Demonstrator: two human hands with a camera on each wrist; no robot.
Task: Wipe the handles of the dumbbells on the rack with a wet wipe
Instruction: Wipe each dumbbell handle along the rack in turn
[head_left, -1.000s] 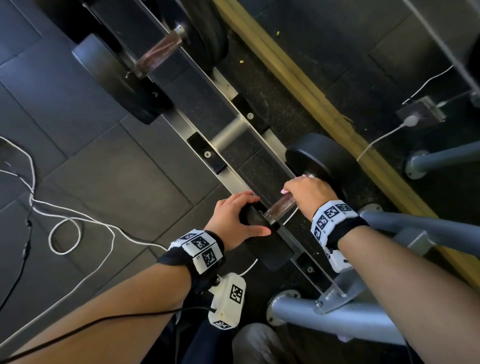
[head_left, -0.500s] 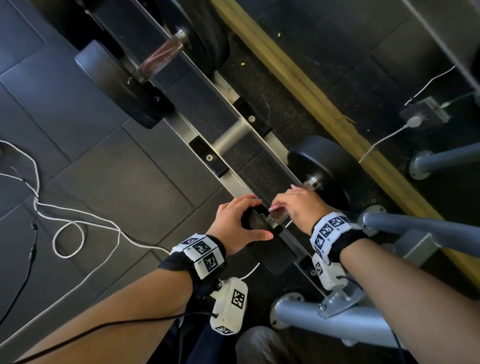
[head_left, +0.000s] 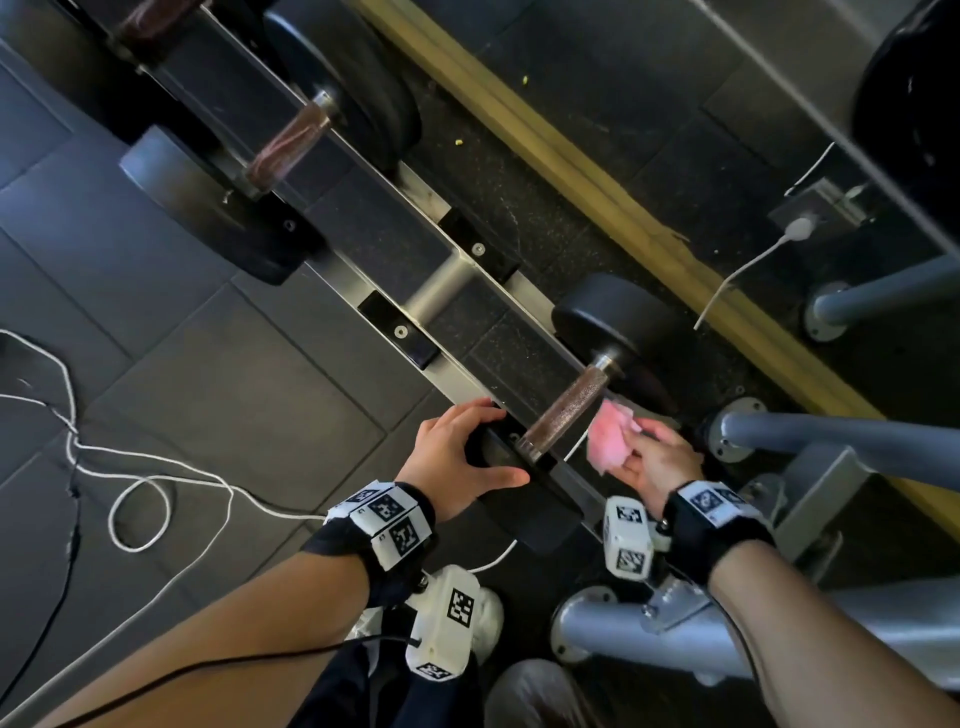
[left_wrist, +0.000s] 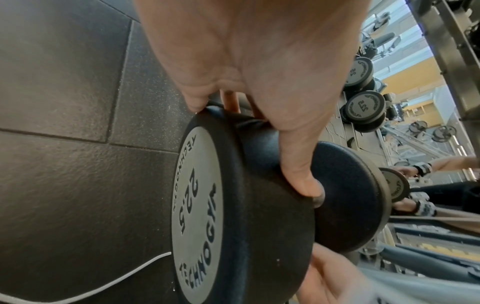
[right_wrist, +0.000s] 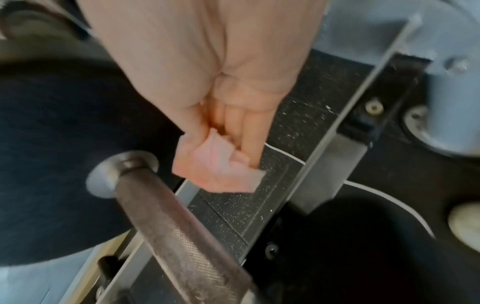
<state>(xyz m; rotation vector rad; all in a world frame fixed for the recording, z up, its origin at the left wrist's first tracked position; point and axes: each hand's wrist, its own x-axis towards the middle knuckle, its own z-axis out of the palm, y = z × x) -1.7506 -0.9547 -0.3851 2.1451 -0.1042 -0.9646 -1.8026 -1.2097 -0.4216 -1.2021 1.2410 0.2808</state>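
R hand (head_left: 655, 460) sits just right of the near dumbbell's handle (head_left: 566, 410), fingers curled, pinching a crumpled pink wet wipe (head_left: 609, 439). Wipe is just beside the handle, not touching it; the knurled bar is bare along its whole length. L hand (head_left: 457, 457) is on the other side of that handle, fingers and thumb clamped over the rim of the dumbbell's front weight head (left_wrist: 233, 216), marked 22.5 in the L wrist view. Rear head (head_left: 605, 317) lies past the far end of the handle. The dumbbell rests across the metal rack (head_left: 441, 275). A 2nd dumbbell (head_left: 291, 140) sits on the rack, well apart from the handle, up-left of it. White cable (head_left: 140, 462) loops on the rubber floor tiles left of the handle.
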